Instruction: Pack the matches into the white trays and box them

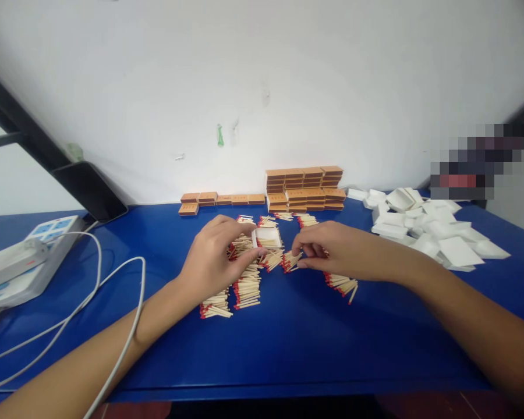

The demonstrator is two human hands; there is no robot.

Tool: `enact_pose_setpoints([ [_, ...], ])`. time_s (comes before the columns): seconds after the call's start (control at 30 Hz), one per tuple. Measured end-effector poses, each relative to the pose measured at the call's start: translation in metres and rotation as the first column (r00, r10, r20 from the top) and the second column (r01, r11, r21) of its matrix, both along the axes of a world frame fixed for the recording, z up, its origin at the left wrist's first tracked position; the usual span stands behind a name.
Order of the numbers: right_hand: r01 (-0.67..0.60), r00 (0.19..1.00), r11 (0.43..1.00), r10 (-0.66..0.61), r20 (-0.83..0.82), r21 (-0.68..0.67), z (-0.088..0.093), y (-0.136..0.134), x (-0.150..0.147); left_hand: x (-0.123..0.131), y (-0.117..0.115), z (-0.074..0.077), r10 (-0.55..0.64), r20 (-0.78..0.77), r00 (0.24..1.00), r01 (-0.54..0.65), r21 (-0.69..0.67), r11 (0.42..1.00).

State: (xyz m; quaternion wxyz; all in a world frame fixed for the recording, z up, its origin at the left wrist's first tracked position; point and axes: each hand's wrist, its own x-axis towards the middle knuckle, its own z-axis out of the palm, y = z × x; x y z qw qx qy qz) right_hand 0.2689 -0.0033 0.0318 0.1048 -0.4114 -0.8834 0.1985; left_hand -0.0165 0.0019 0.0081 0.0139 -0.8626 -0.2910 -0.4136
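A small white tray (268,234) sits near the middle of the blue bench (288,349), among piles of matches, its open side up and a few pale matchsticks (267,242) lying inside. The left hand (218,251) has it from its left side: the grip is closed on the tray, with the thumb at the near edge and the fingers at the far left corner. Just to the right, the right hand (332,247) is bent over a small bunch of red-tipped matches (290,262), fingers curled and thumb beneath them; whether that grip has closed on any match I cannot tell. Another bunch (271,262) lies right in front of the tray. Two longer heaps, an outer one (216,304) and an inner one (247,288), run toward the near edge below the left hand, and a loose group (341,284) spreads out below the right wrist. Beyond the tray, more small bunches (268,222) form a row. Behind these, orange-topped matchboxes stand against the white wall (262,87): a tall stack (305,179) and a low row (225,199) to its left. A heap of white trays (428,227) fills the right side. At the left are a white power strip (63,233), looping white cables (142,279) and a dark slab-like object (91,189) leaning by the wall.
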Motion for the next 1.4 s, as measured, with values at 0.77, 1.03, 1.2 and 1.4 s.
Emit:
enact_pose_setpoints([
  [0.77, 0.028, 0.992, 0.991, -0.012, 0.122, -0.131, 0.000, -0.007, -0.007, 0.000, 0.000, 0.000, -0.025, -0.040, 0.999, 0.026, 0.002, 1.000],
  [1.03, 0.011, 0.996, 0.999, -0.015, -0.088, -0.047, 0.005, -0.006, -0.002, 0.000, 0.001, -0.001, -0.044, -0.077, 0.996, 0.043, -0.018, 0.999],
  [1.2, 0.109, 0.957, 0.989, -0.077, -0.279, 0.103, 0.007, -0.014, -0.018, 0.005, -0.004, -0.001, -0.110, -0.051, 0.993, 0.107, -0.056, 0.993],
  [1.4, 0.133, 0.950, 0.983, -0.091, -0.299, 0.124, -0.004, -0.017, -0.031, 0.008, -0.005, -0.002, -0.144, -0.008, 0.989, 0.144, -0.048, 0.988],
])
